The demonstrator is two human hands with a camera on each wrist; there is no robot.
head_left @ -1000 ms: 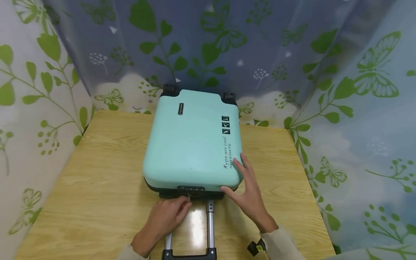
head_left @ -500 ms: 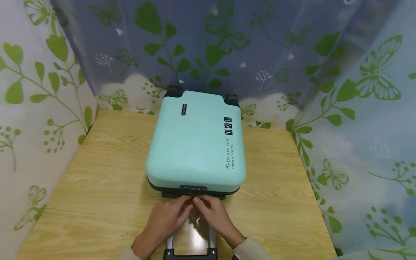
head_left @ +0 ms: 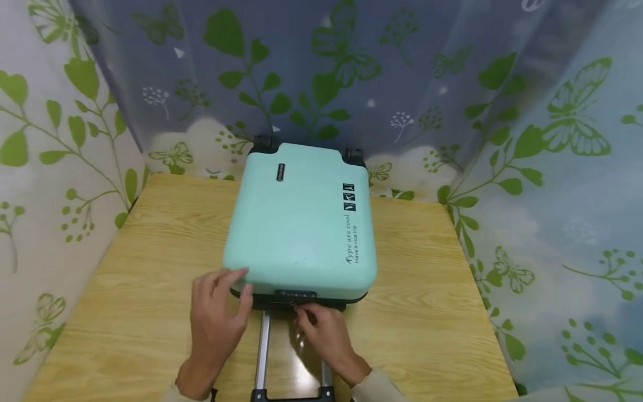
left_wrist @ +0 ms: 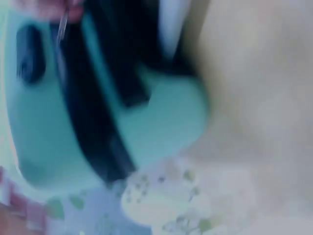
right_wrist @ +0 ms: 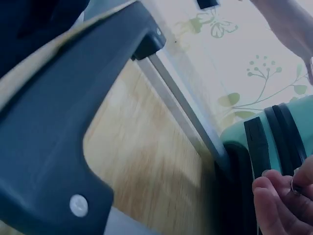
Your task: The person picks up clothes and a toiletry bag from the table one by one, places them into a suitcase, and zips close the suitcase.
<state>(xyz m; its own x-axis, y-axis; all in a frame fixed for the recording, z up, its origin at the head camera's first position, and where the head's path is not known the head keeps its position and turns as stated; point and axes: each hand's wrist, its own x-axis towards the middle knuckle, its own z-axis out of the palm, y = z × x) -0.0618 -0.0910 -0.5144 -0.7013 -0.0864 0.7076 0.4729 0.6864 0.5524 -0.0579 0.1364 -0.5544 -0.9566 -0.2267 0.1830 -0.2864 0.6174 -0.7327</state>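
Observation:
A mint-green hard suitcase (head_left: 296, 229) lies flat on a wooden table (head_left: 150, 240), wheels (head_left: 263, 139) at the far end. Its telescopic handle (head_left: 261, 357) sticks out toward me. My left hand (head_left: 236, 282) rests with spread, nearly straight fingers on the case's near left corner. My right hand (head_left: 298, 312) pinches the metal zipper pull (head_left: 293, 305) just below the black lock (head_left: 295, 293) on the near edge. In the right wrist view my right hand (right_wrist: 279, 200) curls its fingers round a small metal ring beside the black zipper band (right_wrist: 257, 147). The left wrist view is blurred and shows the suitcase (left_wrist: 161, 122).
Leaf-and-butterfly printed curtains (head_left: 527, 139) close in the table at the back and on both sides. The handle's black grip (right_wrist: 63, 147) and silver rod (right_wrist: 181, 112) lie on the wood between my forearms. Bare tabletop runs left and right of the case.
My left hand left the zipper at the middle of the near edge and moved left onto the case's corner. My right hand, earlier on the right corner, came to the zipper and now pinches it.

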